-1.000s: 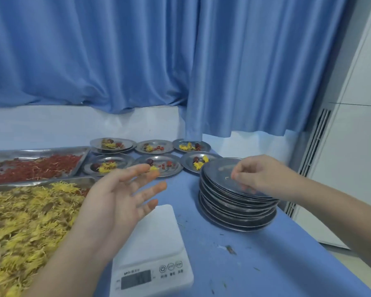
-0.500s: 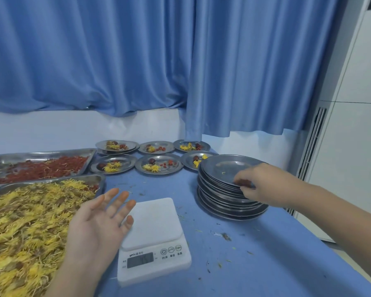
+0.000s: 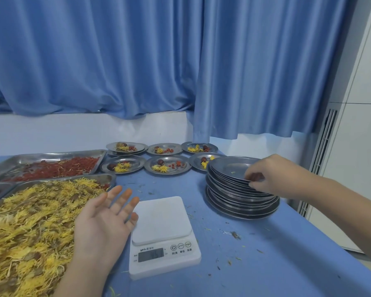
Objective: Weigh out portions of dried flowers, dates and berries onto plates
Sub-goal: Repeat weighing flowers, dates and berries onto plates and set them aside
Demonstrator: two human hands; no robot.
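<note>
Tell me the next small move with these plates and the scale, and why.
Probably lift the top plate off the stack and set it on the scale. The right hand pinches that plate's rim, the scale's white platform is bare, and the left hand hovers open beside it, holding nothing.

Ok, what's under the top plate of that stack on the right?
More steel plates, nested in a stack on the blue table. The right hand grips the rim of the top plate, covering that side; lower plates show only edges, so anything between them is hidden.
</note>
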